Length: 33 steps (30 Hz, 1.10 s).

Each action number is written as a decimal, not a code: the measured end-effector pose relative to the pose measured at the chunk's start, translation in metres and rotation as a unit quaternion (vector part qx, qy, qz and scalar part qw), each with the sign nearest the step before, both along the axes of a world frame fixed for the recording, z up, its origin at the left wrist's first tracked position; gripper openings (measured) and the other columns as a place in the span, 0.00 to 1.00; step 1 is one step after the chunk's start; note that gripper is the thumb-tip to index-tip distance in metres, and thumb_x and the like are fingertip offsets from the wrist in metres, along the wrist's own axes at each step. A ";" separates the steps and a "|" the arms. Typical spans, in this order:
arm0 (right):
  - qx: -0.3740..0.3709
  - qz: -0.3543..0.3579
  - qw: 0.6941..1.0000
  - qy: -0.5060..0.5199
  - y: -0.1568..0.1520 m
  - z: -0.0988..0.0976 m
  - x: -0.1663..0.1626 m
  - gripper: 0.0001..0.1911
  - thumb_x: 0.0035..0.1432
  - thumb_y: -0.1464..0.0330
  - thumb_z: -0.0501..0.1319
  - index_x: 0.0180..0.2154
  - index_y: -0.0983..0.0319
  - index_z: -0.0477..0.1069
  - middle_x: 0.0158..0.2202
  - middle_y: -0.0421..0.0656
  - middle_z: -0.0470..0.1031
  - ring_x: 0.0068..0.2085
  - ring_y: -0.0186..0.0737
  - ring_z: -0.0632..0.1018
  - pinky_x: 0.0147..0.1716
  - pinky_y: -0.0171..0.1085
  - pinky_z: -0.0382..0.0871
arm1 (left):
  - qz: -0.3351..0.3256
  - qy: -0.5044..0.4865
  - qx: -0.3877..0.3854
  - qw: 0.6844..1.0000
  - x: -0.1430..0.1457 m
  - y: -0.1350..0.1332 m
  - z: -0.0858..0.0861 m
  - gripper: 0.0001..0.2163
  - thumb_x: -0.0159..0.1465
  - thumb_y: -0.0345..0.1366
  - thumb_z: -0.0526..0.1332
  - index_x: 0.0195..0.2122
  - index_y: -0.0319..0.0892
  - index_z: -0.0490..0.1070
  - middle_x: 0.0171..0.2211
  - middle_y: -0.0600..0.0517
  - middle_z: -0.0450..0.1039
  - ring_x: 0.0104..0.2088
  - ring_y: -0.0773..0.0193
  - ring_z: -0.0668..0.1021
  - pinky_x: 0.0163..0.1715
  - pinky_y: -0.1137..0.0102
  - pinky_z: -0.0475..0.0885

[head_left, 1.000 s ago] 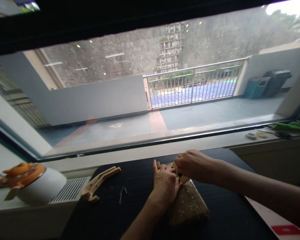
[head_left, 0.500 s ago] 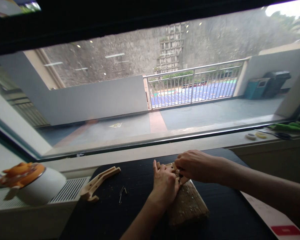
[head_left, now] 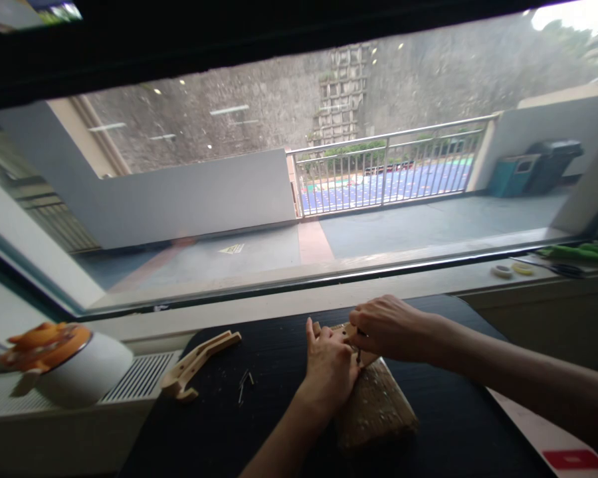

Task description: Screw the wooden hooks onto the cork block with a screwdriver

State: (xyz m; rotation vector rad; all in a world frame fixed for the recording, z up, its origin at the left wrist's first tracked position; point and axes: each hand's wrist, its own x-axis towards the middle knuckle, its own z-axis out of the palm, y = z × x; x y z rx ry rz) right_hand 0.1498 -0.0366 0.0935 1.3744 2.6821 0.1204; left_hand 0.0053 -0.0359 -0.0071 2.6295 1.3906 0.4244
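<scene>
A rough brown wooden block (head_left: 379,408) lies on the black table. On its far end rests a smaller pale wooden piece (head_left: 369,358) with dark round holes. My left hand (head_left: 329,362) holds this piece down against the block, index finger raised. My right hand (head_left: 383,325) is closed just above it, gripping a thin dark tool (head_left: 359,355) that points down at the piece; most of the tool is hidden in my fingers. To the left lies a curved pale wooden part (head_left: 194,368) with holes, beside several thin metal pins or screws (head_left: 244,385).
A white pot with an orange animal-shaped top (head_left: 74,365) stands at the left by a vent grille (head_left: 139,377). Rolls of tape (head_left: 501,271) and a green item (head_left: 581,251) lie on the windowsill. A pink-and-red sheet (head_left: 543,425) is at the right.
My right hand has turned slightly around the dark tool, with its fingers a little shifted. My left hand keeps its place on the wooden piece.
</scene>
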 end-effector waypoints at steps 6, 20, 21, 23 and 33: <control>-0.023 0.010 0.999 0.025 0.001 -0.001 0.008 0.06 0.54 0.75 0.57 0.33 0.62 0.72 0.31 0.43 0.79 0.32 0.41 0.79 0.24 0.34 0.55 | -0.002 -0.001 0.001 1.000 -0.001 0.000 -0.001 0.08 0.61 0.38 0.59 0.30 0.46 0.78 0.41 0.52 0.77 0.46 0.53 0.71 0.61 0.43 0.40; -0.019 -0.014 1.000 -0.003 -0.001 0.001 0.001 0.10 0.60 0.72 0.55 0.29 0.66 0.74 0.30 0.51 0.79 0.32 0.46 0.79 0.22 0.35 0.54 | -0.001 0.006 0.007 1.000 0.000 0.000 0.000 0.08 0.61 0.36 0.59 0.31 0.46 0.78 0.39 0.52 0.77 0.45 0.54 0.71 0.61 0.42 0.42; -0.019 -0.013 1.000 -0.001 -0.002 0.002 0.001 0.10 0.59 0.71 0.56 0.29 0.66 0.74 0.29 0.51 0.79 0.32 0.46 0.79 0.23 0.35 0.54 | 0.000 0.005 0.009 1.000 0.000 0.000 0.000 0.08 0.61 0.36 0.58 0.32 0.46 0.78 0.39 0.52 0.77 0.44 0.54 0.72 0.61 0.42 0.42; -0.020 -0.007 1.000 0.012 -0.004 0.004 0.001 0.08 0.57 0.69 0.58 0.31 0.65 0.74 0.30 0.50 0.79 0.32 0.46 0.79 0.23 0.35 0.55 | 0.000 0.000 0.014 1.000 0.000 0.000 -0.002 0.08 0.61 0.36 0.58 0.34 0.46 0.78 0.40 0.52 0.77 0.45 0.54 0.72 0.60 0.42 0.42; -0.033 0.035 0.998 0.036 0.003 -0.011 0.006 0.08 0.60 0.71 0.56 0.32 0.63 0.73 0.31 0.46 0.78 0.32 0.40 0.78 0.26 0.34 0.58 | -0.002 -0.003 0.003 1.000 0.000 0.000 0.000 0.06 0.60 0.37 0.60 0.30 0.46 0.77 0.41 0.53 0.76 0.46 0.54 0.71 0.60 0.42 0.43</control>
